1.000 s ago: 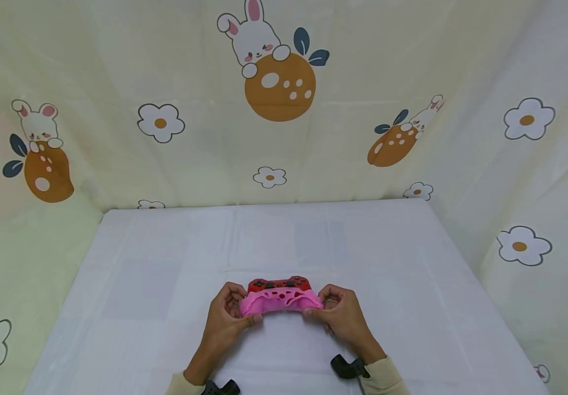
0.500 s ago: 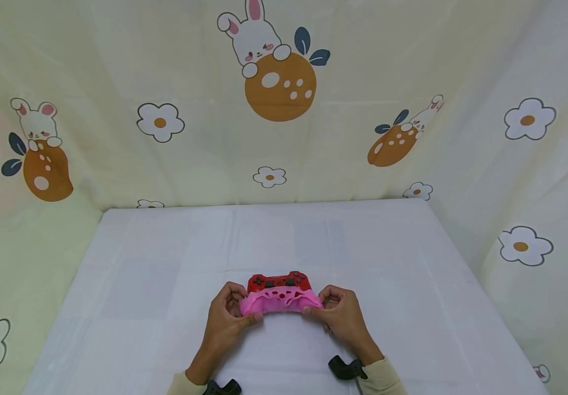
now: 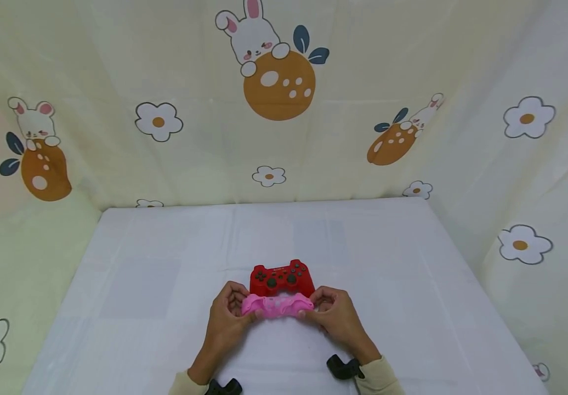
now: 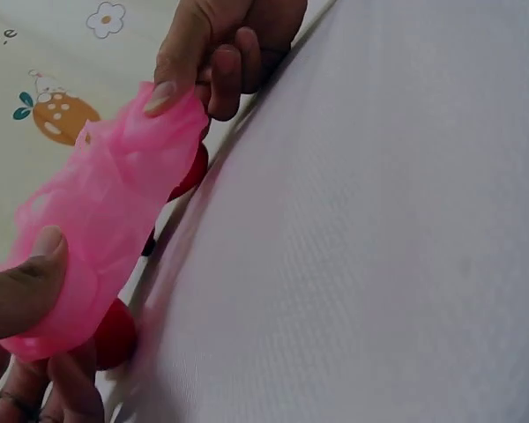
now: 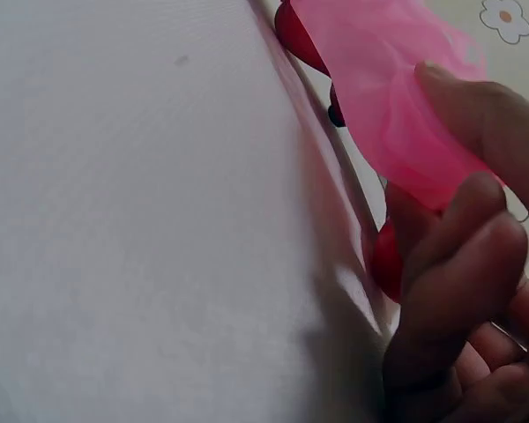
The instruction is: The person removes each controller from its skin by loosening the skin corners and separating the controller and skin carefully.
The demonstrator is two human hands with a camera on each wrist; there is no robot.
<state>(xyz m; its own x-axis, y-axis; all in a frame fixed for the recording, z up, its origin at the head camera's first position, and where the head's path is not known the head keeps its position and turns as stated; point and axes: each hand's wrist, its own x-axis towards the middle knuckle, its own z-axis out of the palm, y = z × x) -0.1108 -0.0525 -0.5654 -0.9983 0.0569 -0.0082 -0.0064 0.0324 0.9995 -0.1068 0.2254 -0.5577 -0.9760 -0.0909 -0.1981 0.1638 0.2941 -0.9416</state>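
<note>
Both hands hold a thin, soft pink game controller cover (image 3: 277,308) with cut-out holes, one hand at each end. My left hand (image 3: 229,314) pinches its left end, thumb on the near face and fingers behind. On the other end, my right hand (image 3: 337,312) does the same. Directly beyond the cover lies a red game controller (image 3: 282,278), its dark sticks and buttons facing up. The cover overlaps its near edge and grips in the head view. In the left wrist view, the controller's red grips (image 4: 115,335) peek out past the pink cover (image 4: 115,211).
A white cloth covers the table (image 3: 165,247). Behind and beside it hangs a pale curtain (image 3: 205,148) printed with rabbits, oranges and flowers. Black wrist mounts (image 3: 343,366) sit at both sleeves.
More of the red controller's face shows, and it has shifted away from me. The pink cover has tipped lower and looks narrower, with my right hand slightly closer to the left.
</note>
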